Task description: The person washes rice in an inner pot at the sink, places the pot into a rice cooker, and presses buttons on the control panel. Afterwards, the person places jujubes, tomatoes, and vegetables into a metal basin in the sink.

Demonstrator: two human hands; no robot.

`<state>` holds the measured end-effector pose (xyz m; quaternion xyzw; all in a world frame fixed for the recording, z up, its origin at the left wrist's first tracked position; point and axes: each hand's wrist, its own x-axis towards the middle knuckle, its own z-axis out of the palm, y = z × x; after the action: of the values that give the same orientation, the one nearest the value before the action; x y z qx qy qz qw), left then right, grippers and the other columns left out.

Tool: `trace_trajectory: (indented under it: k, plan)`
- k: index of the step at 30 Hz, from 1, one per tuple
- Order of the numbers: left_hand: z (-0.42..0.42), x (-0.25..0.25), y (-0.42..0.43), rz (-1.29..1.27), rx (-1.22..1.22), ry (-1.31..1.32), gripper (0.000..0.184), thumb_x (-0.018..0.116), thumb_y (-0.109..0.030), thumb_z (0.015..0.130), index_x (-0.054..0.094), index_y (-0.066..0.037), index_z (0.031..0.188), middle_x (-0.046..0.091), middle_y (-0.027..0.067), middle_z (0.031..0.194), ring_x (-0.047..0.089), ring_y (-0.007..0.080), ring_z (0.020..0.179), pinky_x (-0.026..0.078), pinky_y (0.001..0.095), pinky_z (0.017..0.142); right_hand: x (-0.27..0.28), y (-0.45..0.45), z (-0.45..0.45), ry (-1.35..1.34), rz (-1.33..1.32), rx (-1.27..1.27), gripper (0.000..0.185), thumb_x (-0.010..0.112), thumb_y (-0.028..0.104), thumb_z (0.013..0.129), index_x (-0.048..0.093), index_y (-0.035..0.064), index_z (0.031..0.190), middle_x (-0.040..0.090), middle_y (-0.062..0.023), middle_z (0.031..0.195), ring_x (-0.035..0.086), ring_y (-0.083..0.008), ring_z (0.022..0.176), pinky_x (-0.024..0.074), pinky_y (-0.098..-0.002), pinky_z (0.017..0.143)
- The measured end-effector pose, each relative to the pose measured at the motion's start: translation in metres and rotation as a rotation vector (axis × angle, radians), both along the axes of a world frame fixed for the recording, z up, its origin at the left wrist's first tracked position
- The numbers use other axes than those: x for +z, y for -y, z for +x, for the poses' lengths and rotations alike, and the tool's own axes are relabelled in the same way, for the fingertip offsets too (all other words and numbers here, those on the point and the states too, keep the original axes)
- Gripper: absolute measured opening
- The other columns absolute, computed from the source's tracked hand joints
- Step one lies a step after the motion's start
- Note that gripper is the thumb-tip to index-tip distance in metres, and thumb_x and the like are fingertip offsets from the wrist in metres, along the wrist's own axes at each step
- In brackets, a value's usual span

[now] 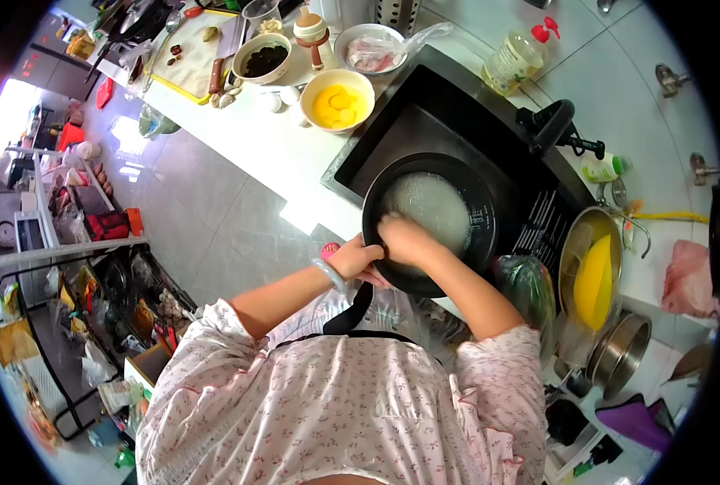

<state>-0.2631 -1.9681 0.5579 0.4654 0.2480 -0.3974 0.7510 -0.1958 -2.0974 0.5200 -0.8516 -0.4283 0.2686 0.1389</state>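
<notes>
Standing at a rectangular black sink (449,121), the person in a pink-flowered white blouse (344,404) has both hands at a round black pan (483,242) in the middle of the head view, where it overlaps the sink's near edge. I can see the left hand (358,259), a pale translucent bangle (328,273) on its wrist, pinching the pan's rim at the lower left, thumb uppermost. The right hand (406,241) reaches down inside, by the left wall, at the edge of a cloudy whitish liquid (434,202); its fingers are blurred, and I can't tell whether they're spread or pressed together. Towards the top of the frame, a round cream bowl (306,103) of bright yellow yolks stands on the white counter (247,137), just beside the sink. A clear bottle with a red pump (515,63) stands at the upper right, near a curved black tap (552,129).
</notes>
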Motion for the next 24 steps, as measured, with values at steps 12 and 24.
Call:
trace_trajectory:
  k: [12, 24]
  plan:
    - [-0.001, -0.004, 0.008, -0.197, 0.049, -0.083, 0.051, 0.036, -0.006, 0.077, 0.011, -0.01, 0.121, 0.052, 0.0275, 0.093, 0.059, 0.0394, 0.068, 0.054, 0.0398, 0.054, 0.011, -0.006, 0.018, 0.243, -0.488, 0.156, 0.027, 0.052, 0.012, 0.07, 0.058, 0.0045, 0.095, 0.052, -0.0114, 0.104, 0.042, -0.0277, 0.106, 0.0289, -0.0469, 0.092]
    - [0.002, 0.0, 0.012, -0.215, 0.086, -0.072, 0.048, 0.037, -0.007, 0.076, 0.017, -0.011, 0.119, 0.053, 0.0247, 0.093, 0.06, 0.0369, 0.067, 0.054, 0.0395, 0.055, 0.015, 0.056, 0.012, -0.272, -0.643, -0.553, 0.062, 0.059, 0.024, 0.07, 0.034, 0.0023, 0.122, 0.042, -0.0214, 0.118, 0.043, -0.0316, 0.109, 0.0349, -0.0367, 0.091]
